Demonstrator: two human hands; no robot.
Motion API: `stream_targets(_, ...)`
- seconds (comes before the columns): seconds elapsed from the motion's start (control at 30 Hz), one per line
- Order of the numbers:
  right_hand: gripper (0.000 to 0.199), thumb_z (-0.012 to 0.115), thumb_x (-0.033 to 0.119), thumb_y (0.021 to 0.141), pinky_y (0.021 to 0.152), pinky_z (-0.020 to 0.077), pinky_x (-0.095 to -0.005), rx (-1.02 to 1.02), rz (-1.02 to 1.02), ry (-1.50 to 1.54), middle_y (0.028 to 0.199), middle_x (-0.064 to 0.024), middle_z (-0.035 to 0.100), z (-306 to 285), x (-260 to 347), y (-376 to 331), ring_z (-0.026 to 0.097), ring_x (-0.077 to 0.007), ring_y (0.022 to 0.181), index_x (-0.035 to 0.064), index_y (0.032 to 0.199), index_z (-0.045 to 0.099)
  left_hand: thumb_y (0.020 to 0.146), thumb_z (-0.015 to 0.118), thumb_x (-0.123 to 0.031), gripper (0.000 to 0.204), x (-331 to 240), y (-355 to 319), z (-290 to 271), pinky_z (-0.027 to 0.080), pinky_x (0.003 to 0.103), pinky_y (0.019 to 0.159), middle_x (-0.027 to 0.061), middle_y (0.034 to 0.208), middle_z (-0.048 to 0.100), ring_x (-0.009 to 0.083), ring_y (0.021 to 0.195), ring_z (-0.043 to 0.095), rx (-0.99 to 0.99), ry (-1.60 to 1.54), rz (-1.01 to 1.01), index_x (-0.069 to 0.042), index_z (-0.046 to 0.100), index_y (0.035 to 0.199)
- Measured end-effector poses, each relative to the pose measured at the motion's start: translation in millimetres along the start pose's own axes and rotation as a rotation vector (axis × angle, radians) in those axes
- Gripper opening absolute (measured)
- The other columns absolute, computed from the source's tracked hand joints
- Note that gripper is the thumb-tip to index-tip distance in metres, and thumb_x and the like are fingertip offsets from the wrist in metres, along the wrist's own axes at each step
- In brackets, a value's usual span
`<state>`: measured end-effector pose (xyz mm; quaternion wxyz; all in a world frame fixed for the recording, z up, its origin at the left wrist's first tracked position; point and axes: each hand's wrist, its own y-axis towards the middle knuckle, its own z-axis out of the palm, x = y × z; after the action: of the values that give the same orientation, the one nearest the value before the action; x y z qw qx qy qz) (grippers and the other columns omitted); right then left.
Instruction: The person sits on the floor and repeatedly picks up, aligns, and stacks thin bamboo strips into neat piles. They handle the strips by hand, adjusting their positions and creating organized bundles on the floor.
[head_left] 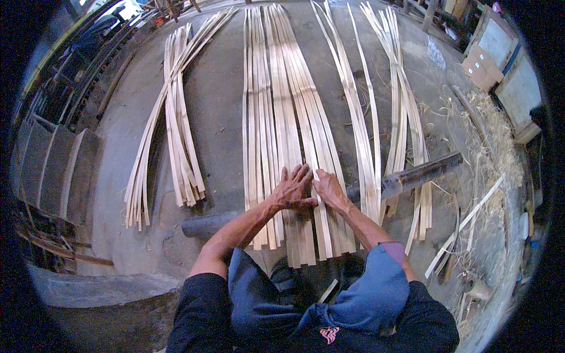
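The fingers [301, 172] of the left hand [291, 192] are lying slightly apart, palm down, across the middle bundle of pale bamboo strips [286, 112], pressing near its close end. The right hand [331, 190] is resting just beside it on the same bundle, its thumb and forefinger sitting close together at the edge of one strip; whether they are clamping that strip I cannot tell. The bundle is stretching away from the person over the concrete floor [220, 141], its strips lying nearly side by side, with a dark gap showing between two groups. Near the hands it is passing over a dark round pole [203, 225], which is lying crosswise and sticking out on both sides. To the left, a crossed bundle [176, 123] is lying well apart on the floor; to the right, a narrow group of strips [351, 100] and another crossed bundle [401, 100] are lying. Farther right, tangled shavings [497, 144] are heaping up below a cardboard box [482, 67]. The person's blue-clad knees [376, 288] are flanking the near strip ends.
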<state>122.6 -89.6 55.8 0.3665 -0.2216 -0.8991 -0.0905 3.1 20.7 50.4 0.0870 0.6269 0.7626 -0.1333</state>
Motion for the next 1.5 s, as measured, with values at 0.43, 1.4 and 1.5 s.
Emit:
stream_targets(0.43,0.022,0.047,0.019,0.08,0.056,0.0468,-0.0457,-0.061,-0.11,-0.351,0.068,-0.0217,0.058,4.1,1.2,-0.4,0.059,-0.036,0.063,-0.0004,0.088,0.053,0.062,0.046,-0.073,0.101,7.7,3.3,9.3,0.003,0.058,0.1,0.0137,0.14,0.015,0.0325,0.129,0.009,0.058,-0.087,-0.017,-0.008,0.018,0.134)
stream_targets(1.4,0.032,0.044,0.015,0.079,0.094,0.0253,-0.0487,-0.254,-0.257,-0.366,0.115,-0.0124,0.048,21.5,-40.8,-8.2,0.041,-0.0275,0.111,0.0014,0.107,0.052,0.073,0.038,-0.065,0.09,-13.6,5.8,11.8,0.006,0.055,0.101,0.0193,0.139,0.014,0.034,0.129,0.01,-0.005,-0.01,0.056,-0.002,0.015,0.133)
stream_targets(1.5,0.034,0.043,0.013,0.078,0.096,0.0241,-0.0477,-0.219,-0.238,-0.343,0.117,-0.013,0.047,17.1,-36.5,-9.5,0.04,-0.0271,0.113,0.0007,0.108,0.051,0.073,0.038,-0.066,0.092,-13.9,6.6,14.0,0.005,0.056,0.101,0.0199,0.139,0.013,0.0352,0.129,0.009,-0.004,-0.053,0.061,-0.001,0.014,0.133)
